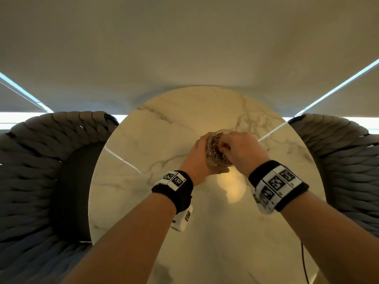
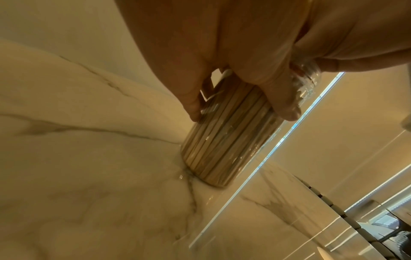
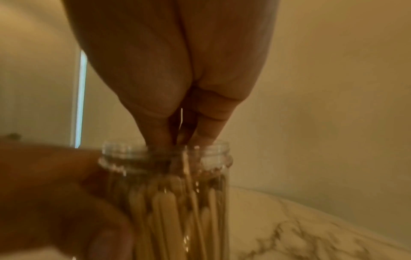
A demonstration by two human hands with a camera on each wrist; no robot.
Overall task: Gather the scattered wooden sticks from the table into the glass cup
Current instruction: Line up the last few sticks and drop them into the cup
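Note:
A ribbed glass cup (image 1: 211,160) stands on the round marble table (image 1: 155,144), packed with upright wooden sticks (image 1: 217,149). My left hand (image 1: 198,158) grips the cup's side from the left; in the left wrist view its fingers (image 2: 286,109) wrap the glass cup (image 2: 222,146). My right hand (image 1: 225,145) reaches down over the mouth. Its fingertips (image 3: 200,139) are bunched inside the rim of the glass cup (image 3: 124,154) and pinch a thin wooden stick (image 3: 188,174) that slants down among the others. I see no loose sticks on the table.
Two woven rope chairs flank the table, one at the left (image 1: 51,160) and one at the right (image 1: 344,158). A thin dark cable (image 1: 304,261) hangs by the table's near right edge. Plain wall lies behind.

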